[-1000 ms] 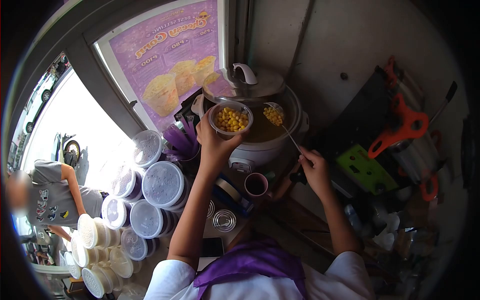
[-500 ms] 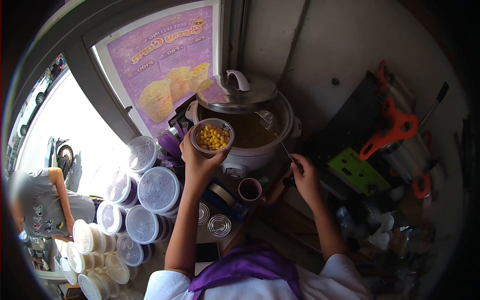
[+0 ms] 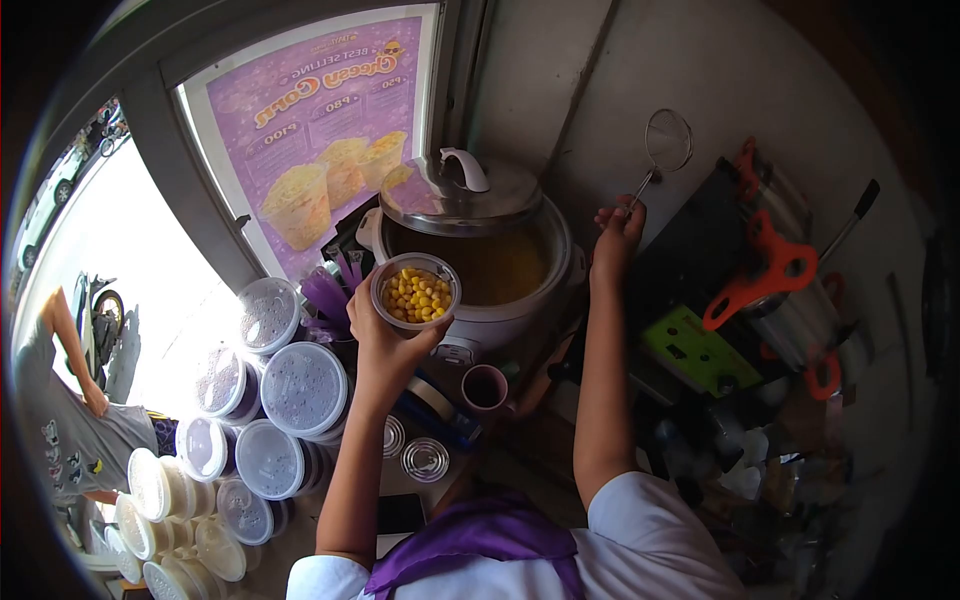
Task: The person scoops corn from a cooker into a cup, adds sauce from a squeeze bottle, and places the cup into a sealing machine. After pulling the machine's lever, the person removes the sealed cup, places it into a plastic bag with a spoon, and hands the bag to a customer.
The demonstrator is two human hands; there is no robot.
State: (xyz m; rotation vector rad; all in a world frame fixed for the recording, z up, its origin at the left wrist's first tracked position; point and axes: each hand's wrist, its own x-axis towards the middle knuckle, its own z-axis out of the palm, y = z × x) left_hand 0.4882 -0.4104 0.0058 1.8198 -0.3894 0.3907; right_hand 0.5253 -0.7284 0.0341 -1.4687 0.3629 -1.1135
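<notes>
My left hand [image 3: 385, 345] is wrapped round a clear cup of yellow corn kernels [image 3: 416, 293], held upright in front of the cooker. My right hand [image 3: 618, 232] grips the thin handle of a wire strainer [image 3: 668, 140], raised against the wall to the right of the cooker. The white cooker [image 3: 490, 325] holds a murky yellowish liquid, and its metal lid [image 3: 460, 200] with a pale handle rests over the back part of the opening. Nothing can be made out in the strainer.
Stacked lidded tubs [image 3: 303, 390] stand at left, with pale-lidded ones [image 3: 150, 485] nearer. A dark-filled cup [image 3: 484, 387], cans [image 3: 425, 459] and a phone [image 3: 401, 514] lie near me. Orange-handled pots [image 3: 790, 325] are at right. A person [image 3: 75, 430] stands outside.
My right hand has lifted the strainer out of the cooker, up and to the right. My left hand still holds the corn cup. The view has shifted slightly.
</notes>
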